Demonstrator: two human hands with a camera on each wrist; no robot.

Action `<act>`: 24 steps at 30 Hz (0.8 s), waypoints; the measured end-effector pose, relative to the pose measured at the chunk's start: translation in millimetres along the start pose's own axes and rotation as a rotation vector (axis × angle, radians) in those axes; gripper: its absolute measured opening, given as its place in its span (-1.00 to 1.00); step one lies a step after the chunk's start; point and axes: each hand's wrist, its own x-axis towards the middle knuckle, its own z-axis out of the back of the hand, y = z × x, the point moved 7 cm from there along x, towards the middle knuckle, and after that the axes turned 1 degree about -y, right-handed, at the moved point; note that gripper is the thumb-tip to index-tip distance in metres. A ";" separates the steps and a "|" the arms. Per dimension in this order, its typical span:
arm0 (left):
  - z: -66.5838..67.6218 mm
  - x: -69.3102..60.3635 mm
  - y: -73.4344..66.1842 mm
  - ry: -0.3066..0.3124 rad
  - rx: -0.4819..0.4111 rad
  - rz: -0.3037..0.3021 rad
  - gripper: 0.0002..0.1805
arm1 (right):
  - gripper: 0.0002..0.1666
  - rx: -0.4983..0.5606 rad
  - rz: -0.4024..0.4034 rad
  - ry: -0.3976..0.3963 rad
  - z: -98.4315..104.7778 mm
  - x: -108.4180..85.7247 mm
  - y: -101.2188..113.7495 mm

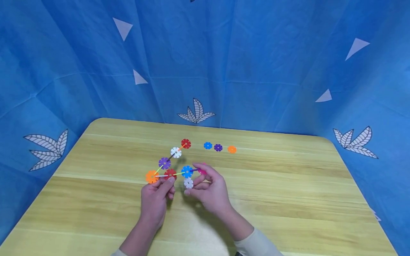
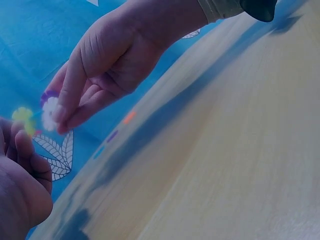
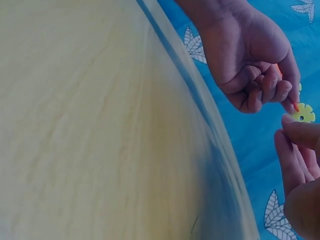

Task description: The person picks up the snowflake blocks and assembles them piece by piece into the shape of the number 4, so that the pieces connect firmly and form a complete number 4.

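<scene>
A chain of notched plastic snowflake discs is held above the table. My left hand (image 1: 157,201) pinches it by the red disc (image 1: 171,174), beside the orange disc (image 1: 152,176). From there it bends up through a purple disc (image 1: 164,163) and a white one (image 1: 175,152) to another red disc (image 1: 185,143). Toward the right come a blue disc (image 1: 187,171) and a pink disc (image 1: 201,171), partly covered by my right hand (image 1: 213,188). Between that hand's thumb and fingers is a white disc (image 2: 50,114), just below the blue one. Several linking discs appear edge-on.
Three loose discs lie toward the back of the wooden table (image 1: 288,185): blue (image 1: 208,145), purple (image 1: 218,147) and orange (image 1: 232,149). A blue patterned cloth (image 1: 256,71) hangs behind the table's far edge.
</scene>
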 end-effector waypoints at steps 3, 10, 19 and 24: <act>-0.2 -0.6 -0.1 0.005 -0.003 0.000 -0.73 | -0.07 0.033 -0.005 0.011 -1.0 0.0 -1.2; 1.0 -0.5 -0.7 0.007 0.009 -0.016 -0.74 | 0.06 0.048 0.004 0.026 1.2 0.5 -4.3; 0.6 -0.3 -0.8 0.018 -0.006 -0.033 -0.78 | -0.15 -0.005 0.117 0.059 6.2 2.8 1.2; 0.7 0.2 -0.5 0.022 -0.022 -0.045 -0.79 | -0.24 -0.100 0.154 0.035 9.3 3.5 2.6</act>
